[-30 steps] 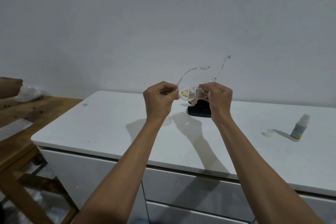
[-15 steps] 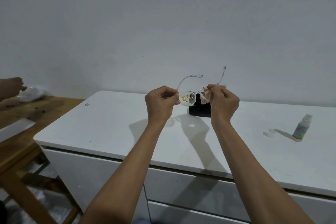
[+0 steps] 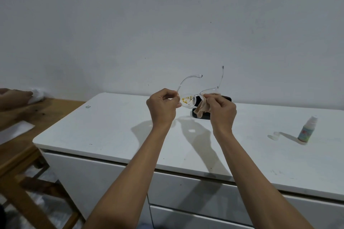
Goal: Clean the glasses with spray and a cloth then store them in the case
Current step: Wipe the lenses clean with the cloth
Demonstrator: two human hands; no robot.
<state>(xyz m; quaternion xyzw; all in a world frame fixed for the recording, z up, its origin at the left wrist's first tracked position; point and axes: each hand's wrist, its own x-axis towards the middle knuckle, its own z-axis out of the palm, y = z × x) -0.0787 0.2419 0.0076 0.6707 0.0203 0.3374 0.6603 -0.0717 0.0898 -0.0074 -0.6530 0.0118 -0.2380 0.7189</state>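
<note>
From the head view we see the left hand [image 3: 161,105] pinching the clear-framed glasses [image 3: 189,99] at the left lens edge, held up above the white worktop [image 3: 104,126]. That lens carries yellow smears. The right hand [image 3: 221,108] is closed on a beige cloth [image 3: 202,108], pressed at the other lens (mostly hidden behind it). Both temples stand open, pointing up and away. Behind the hands lies a black case [image 3: 226,98]; the spray bottle [image 3: 307,129] stands upright well apart at right, a small cap [image 3: 275,135] near it
</note>
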